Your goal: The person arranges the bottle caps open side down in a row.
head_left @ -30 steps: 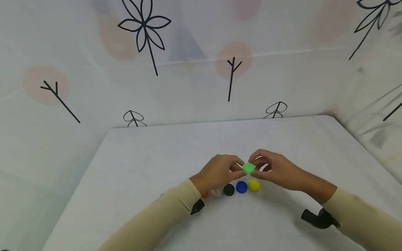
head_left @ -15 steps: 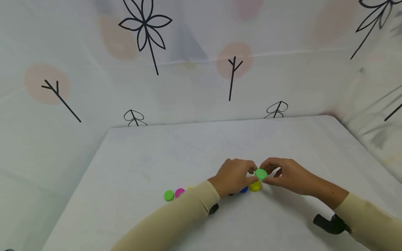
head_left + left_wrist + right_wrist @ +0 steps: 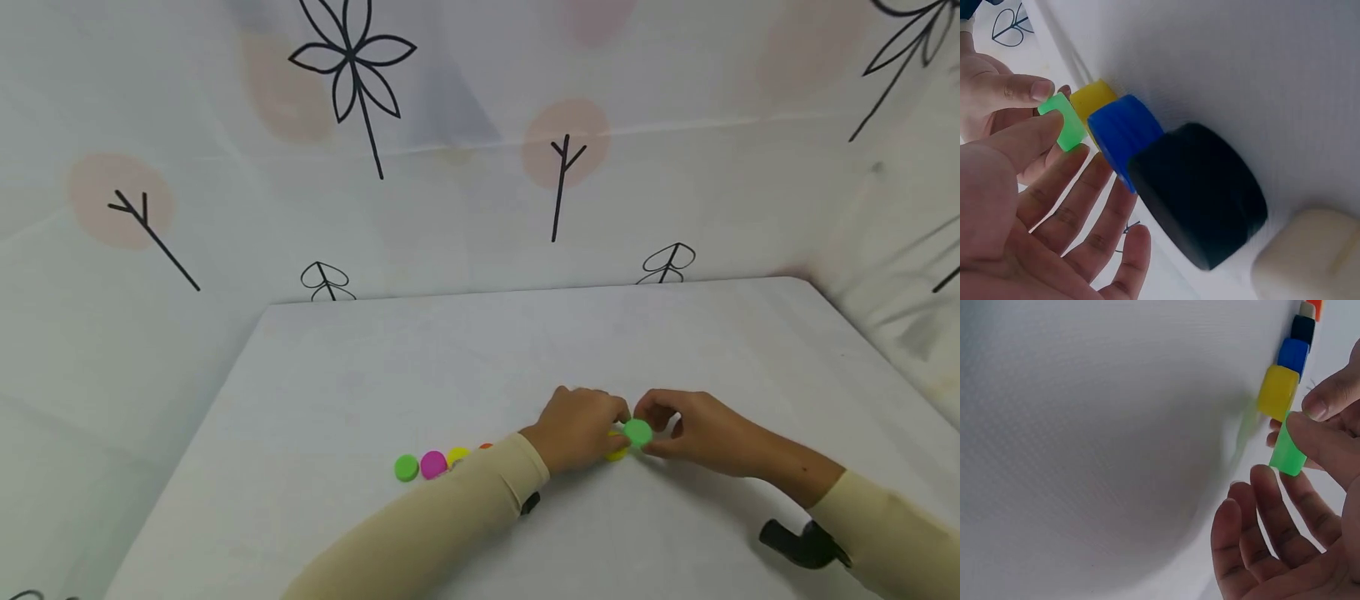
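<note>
A light green bottle cap [image 3: 638, 432] is between my two hands, pinched by thumb and fingers from both sides. My left hand [image 3: 576, 429] reaches it from the left, its other fingers spread in the left wrist view. From the right, my right hand [image 3: 705, 432] grips the same cap by thumb and fingertips. Right beside it at the row's end is a yellow cap [image 3: 1277, 392]. A blue cap [image 3: 1124, 134] and a black cap [image 3: 1197, 194] follow, hidden under the left hand in the head view.
Further left in the row are a cream cap [image 3: 1310, 256], an orange cap [image 3: 486, 446], another yellow cap [image 3: 457, 456], a magenta cap [image 3: 433, 465] and a green cap [image 3: 407, 467]. All stand on a white cloth-covered table [image 3: 360, 375]. A patterned fabric wall [image 3: 465, 208] rises behind.
Both hands have moved right and toward the person with the light green cap, from behind the row to beside the yellow end cap. The left forearm now covers the row's middle.
</note>
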Demonstrator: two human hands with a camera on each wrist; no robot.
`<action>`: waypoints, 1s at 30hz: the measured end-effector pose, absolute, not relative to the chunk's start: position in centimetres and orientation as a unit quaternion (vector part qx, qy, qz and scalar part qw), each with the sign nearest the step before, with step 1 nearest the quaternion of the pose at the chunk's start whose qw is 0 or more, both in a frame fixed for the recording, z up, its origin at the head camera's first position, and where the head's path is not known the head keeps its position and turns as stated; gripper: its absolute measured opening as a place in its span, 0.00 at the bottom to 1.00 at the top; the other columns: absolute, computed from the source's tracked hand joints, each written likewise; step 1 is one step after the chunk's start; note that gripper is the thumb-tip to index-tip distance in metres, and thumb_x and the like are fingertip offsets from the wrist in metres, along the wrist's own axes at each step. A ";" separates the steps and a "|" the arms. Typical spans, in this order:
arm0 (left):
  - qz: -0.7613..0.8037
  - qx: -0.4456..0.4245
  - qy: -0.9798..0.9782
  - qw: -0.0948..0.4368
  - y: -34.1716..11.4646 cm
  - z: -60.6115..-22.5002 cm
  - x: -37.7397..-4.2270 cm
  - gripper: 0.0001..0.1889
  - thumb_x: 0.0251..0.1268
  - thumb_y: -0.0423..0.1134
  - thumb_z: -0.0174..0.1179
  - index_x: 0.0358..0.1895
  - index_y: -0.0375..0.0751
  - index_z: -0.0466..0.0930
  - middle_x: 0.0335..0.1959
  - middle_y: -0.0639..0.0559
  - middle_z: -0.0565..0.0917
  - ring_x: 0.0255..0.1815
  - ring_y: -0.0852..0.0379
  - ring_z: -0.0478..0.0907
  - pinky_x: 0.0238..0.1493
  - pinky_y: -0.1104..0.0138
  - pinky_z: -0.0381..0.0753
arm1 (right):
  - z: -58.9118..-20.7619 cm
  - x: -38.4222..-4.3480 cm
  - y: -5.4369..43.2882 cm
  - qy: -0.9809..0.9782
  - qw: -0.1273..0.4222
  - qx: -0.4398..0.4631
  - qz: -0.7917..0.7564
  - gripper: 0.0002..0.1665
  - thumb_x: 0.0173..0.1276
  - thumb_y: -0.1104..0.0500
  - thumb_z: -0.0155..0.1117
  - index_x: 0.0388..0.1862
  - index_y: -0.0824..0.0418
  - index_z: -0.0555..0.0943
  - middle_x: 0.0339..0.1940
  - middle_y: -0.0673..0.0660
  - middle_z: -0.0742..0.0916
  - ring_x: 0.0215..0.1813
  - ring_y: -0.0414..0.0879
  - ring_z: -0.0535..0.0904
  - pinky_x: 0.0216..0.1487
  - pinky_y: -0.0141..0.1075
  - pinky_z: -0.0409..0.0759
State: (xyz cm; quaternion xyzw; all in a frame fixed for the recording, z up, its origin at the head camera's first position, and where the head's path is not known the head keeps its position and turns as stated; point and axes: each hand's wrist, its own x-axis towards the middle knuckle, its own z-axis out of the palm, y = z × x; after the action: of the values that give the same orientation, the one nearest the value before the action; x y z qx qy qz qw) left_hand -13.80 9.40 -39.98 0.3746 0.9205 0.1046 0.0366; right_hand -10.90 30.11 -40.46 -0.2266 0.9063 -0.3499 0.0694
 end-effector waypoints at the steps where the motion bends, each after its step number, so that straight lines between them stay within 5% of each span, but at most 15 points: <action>1: 0.103 0.375 0.920 0.038 9.4 -40.0 -13.8 0.09 0.66 0.51 0.65 0.47 0.59 0.86 0.37 0.69 0.85 0.32 0.69 0.76 0.40 0.68 0.71 | -40.5 -10.9 30.2 0.906 0.073 -0.227 -0.350 0.15 0.60 0.55 0.76 0.43 0.51 0.80 0.35 0.46 0.83 0.40 0.40 0.79 0.38 0.29 0.80; 26: 0.048 0.368 0.928 0.039 9.2 -40.0 -13.1 0.12 0.69 0.52 0.60 0.52 0.61 0.85 0.42 0.64 0.82 0.38 0.63 0.75 0.37 0.68 0.71 | -41.3 -11.9 29.3 0.923 0.094 -0.222 -0.300 0.16 0.57 0.59 0.76 0.42 0.53 0.80 0.33 0.45 0.82 0.37 0.36 0.75 0.38 0.30 0.77; 30: 0.044 0.354 0.933 0.039 9.1 -39.7 -13.0 0.15 0.70 0.54 0.58 0.57 0.61 0.83 0.47 0.62 0.81 0.46 0.62 0.76 0.41 0.68 0.71 | -41.3 -11.9 29.3 0.932 0.091 -0.212 -0.280 0.16 0.56 0.60 0.77 0.42 0.53 0.80 0.32 0.44 0.81 0.37 0.36 0.74 0.38 0.29 0.76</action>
State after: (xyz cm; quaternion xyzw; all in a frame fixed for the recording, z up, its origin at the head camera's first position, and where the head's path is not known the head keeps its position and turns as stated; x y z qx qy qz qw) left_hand -12.97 9.09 -39.72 0.3544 0.9333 0.0437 0.0387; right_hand -11.88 29.27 -41.25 -0.2119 0.9318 -0.2805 0.0909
